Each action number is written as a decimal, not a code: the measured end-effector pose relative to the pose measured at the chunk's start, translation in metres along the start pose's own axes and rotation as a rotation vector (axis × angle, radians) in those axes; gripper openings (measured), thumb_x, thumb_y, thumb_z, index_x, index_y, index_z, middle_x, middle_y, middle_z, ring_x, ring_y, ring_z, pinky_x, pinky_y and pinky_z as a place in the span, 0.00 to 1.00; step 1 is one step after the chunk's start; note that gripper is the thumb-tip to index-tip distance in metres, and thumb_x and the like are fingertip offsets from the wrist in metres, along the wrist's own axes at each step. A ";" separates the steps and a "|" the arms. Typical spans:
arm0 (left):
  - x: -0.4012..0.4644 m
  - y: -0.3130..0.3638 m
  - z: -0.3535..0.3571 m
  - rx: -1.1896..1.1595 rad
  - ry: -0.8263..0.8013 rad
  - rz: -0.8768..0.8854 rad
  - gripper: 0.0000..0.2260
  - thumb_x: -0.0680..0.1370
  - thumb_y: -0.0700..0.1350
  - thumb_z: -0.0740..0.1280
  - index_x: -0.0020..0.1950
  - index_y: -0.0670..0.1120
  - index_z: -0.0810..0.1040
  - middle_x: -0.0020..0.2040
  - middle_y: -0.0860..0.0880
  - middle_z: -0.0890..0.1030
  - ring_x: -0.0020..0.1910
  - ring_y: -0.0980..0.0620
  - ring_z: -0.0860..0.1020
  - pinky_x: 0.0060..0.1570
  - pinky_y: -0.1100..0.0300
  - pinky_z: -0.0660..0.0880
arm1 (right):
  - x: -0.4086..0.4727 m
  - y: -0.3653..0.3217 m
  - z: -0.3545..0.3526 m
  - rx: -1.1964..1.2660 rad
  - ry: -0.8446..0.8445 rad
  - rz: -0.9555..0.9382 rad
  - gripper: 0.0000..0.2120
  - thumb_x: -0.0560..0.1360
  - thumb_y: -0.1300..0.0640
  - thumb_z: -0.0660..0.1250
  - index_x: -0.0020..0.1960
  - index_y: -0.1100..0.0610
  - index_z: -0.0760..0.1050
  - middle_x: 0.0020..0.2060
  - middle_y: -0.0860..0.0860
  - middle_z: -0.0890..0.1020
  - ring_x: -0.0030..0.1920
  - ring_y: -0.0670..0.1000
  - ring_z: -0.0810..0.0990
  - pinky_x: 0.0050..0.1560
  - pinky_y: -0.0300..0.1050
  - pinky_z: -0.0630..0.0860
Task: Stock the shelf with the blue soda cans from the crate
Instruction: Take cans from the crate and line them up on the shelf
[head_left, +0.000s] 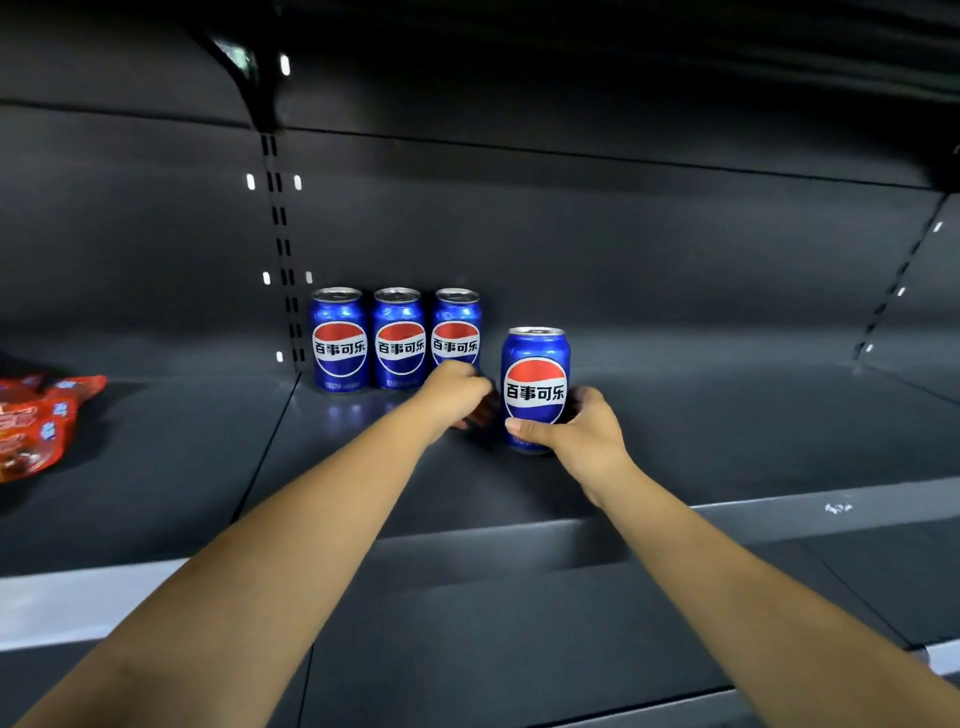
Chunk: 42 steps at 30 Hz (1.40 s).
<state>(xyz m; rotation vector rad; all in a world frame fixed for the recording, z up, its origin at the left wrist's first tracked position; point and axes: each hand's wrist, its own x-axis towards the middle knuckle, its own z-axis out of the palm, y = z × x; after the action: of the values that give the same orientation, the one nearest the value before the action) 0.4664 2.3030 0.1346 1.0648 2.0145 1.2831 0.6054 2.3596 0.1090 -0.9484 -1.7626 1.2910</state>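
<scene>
While I watch through the head camera, a dark matte metal shelf (675, 415) fills the view, smooth and faintly reflective. Three glossy blue soda cans (398, 338), cylindrical with a red, white and blue round logo, stand upright in a touching row against the back panel, beside a slotted upright (283, 249). A fourth can (535, 389) stands upright nearer the front, just right of the row. Crinkled red snack bags (31, 421) lie far left. My left hand (454, 389) covers the base of the third can, fingers curled; I cannot tell whether it holds anything. My right hand (582, 431) grips the fourth can low down, thumb across the front and fingers wrapped behind.
</scene>
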 end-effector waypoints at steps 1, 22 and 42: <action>0.003 0.000 0.002 -0.004 0.001 0.006 0.10 0.77 0.37 0.58 0.37 0.46 0.73 0.32 0.48 0.77 0.31 0.52 0.76 0.36 0.61 0.70 | 0.003 0.000 0.001 -0.012 0.014 -0.004 0.31 0.61 0.60 0.81 0.56 0.56 0.66 0.49 0.50 0.78 0.50 0.51 0.78 0.51 0.43 0.76; 0.030 -0.029 0.018 0.102 0.127 0.104 0.08 0.76 0.41 0.61 0.38 0.49 0.75 0.30 0.52 0.78 0.36 0.51 0.78 0.47 0.53 0.76 | 0.084 0.011 0.025 -0.594 -0.034 0.072 0.33 0.69 0.41 0.71 0.67 0.55 0.66 0.64 0.53 0.75 0.68 0.55 0.69 0.71 0.55 0.60; 0.045 -0.031 0.012 0.030 0.044 0.117 0.13 0.78 0.43 0.63 0.62 0.45 0.70 0.29 0.50 0.77 0.29 0.54 0.76 0.34 0.62 0.71 | 0.079 0.011 0.033 -0.641 0.156 -0.200 0.22 0.73 0.42 0.68 0.30 0.53 0.62 0.37 0.47 0.69 0.52 0.54 0.71 0.52 0.50 0.68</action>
<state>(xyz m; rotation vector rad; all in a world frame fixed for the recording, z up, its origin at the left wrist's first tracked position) 0.4401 2.3384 0.1012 1.1934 2.0358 1.3496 0.5417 2.4179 0.1022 -1.1365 -2.1217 0.5038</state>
